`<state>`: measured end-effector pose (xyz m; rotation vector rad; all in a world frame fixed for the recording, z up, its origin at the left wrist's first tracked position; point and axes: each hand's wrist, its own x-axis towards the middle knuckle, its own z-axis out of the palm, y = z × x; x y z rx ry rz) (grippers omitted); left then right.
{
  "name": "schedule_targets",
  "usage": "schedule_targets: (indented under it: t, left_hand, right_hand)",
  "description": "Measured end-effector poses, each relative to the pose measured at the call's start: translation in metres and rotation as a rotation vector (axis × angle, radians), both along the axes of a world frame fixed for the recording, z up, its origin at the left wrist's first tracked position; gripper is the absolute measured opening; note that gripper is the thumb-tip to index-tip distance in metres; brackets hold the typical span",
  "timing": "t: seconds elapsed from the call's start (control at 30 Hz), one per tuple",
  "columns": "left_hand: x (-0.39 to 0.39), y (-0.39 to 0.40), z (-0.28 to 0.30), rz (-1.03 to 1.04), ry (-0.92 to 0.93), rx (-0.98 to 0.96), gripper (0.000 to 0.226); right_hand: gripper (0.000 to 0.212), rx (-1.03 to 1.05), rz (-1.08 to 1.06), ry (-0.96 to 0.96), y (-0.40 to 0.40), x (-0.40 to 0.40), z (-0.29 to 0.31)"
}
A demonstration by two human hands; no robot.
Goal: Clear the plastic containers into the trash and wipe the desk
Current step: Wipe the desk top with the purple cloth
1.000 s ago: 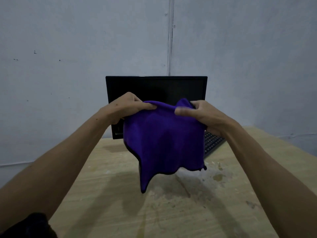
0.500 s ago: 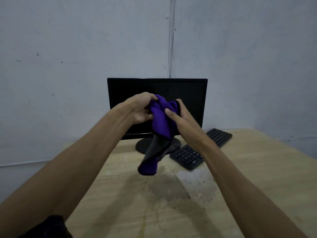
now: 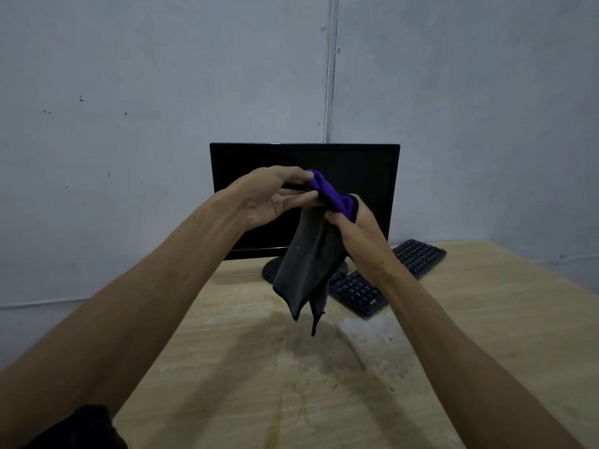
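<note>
Spreading below the raised forearms, the wooden desk (image 3: 486,319) shows a pale smear and stains, seemingly the patch left to wipe; no plastic containers are visible. Above it, the left hand (image 3: 275,197) and right hand (image 3: 353,218) pinch a purple-and-grey cloth (image 3: 308,264) aloft, apparently regathering it for wiping. Behind stand a black keyboard (image 3: 418,256) and monitor (image 3: 363,166).

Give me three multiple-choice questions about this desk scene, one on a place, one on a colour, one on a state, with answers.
1. Where does the black keyboard lie?
A. Right of the black monitor's round stand
B. Left of it
C. On the floor

2. What colour is the cloth's bunched top?
A. Red
B. Purple
C. White

3. How is the two-sided cloth held?
A. Flat on the wooden desk
B. By one hand
C. By both hands, hanging

Answers: 1 A, it sits right of the stand. 2 B, purple shows between the hands. 3 C, the left hand and right hand pinch it above the desk.
</note>
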<state>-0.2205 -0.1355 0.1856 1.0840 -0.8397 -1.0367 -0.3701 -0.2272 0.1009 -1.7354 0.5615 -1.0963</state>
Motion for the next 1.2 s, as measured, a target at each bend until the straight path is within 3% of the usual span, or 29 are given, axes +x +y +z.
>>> schedule_targets:
  t: [0.07,0.13,0.2,0.27,0.33,0.47,0.57,0.7,0.83,0.93,1.07,1.13,1.2]
  left_hand:
    - [0.007,0.001,-0.009,0.049,-0.161,-0.026,0.032]
    - [0.014,0.000,-0.024,0.216,-0.520,0.020,0.060]
    - [0.015,0.003,-0.042,0.114,-0.672,0.128,0.083]
    - [0.015,0.007,-0.062,-0.160,-0.572,0.213,0.068]
    - [0.015,0.010,-0.078,-0.240,-0.517,0.260,0.047]
    - [0.026,0.011,-0.099,-0.207,-0.526,0.355,0.035]
    - [0.042,0.016,-0.105,-0.166,-0.479,0.354,0.042]
    - [0.058,0.015,-0.107,-0.029,-0.303,0.313,0.044]
    - [0.062,0.009,-0.113,-0.007,-0.345,0.396,0.037]
    - [0.062,0.004,-0.118,0.027,-0.342,0.460,0.037]
    - [0.051,-0.005,-0.112,0.036,-0.033,0.413,0.041]
    - [0.047,-0.010,-0.107,0.038,0.178,0.330,0.060]
    - [0.046,-0.012,-0.104,0.029,0.222,0.300,0.074]
  right_hand:
    - [0.015,0.114,-0.020,-0.140,-0.006,0.002,-0.003]
    - [0.019,0.293,0.024,-0.277,-0.007,0.004,-0.001]
    - [0.022,0.449,0.084,-0.379,-0.006,0.006,0.003]
    - [0.020,0.557,0.125,-0.426,-0.004,0.006,0.006]
    - [0.020,0.607,0.105,-0.417,-0.005,0.006,0.007]
    - [0.024,0.620,-0.091,-0.369,-0.019,0.002,-0.005]
    - [0.025,0.642,-0.250,-0.299,-0.033,-0.006,-0.021]
    - [0.024,0.653,-0.210,-0.169,-0.043,-0.012,-0.042]
    - [0.036,0.566,-0.258,-0.088,-0.045,-0.003,-0.049]
    - [0.050,0.288,-0.297,-0.044,-0.036,0.001,-0.046]
    - [0.068,-0.148,-0.051,0.151,-0.006,0.013,-0.039]
    - [0.069,-0.309,0.110,0.352,0.008,0.021,-0.041]
    - [0.071,-0.355,0.199,0.455,0.013,0.024,-0.044]
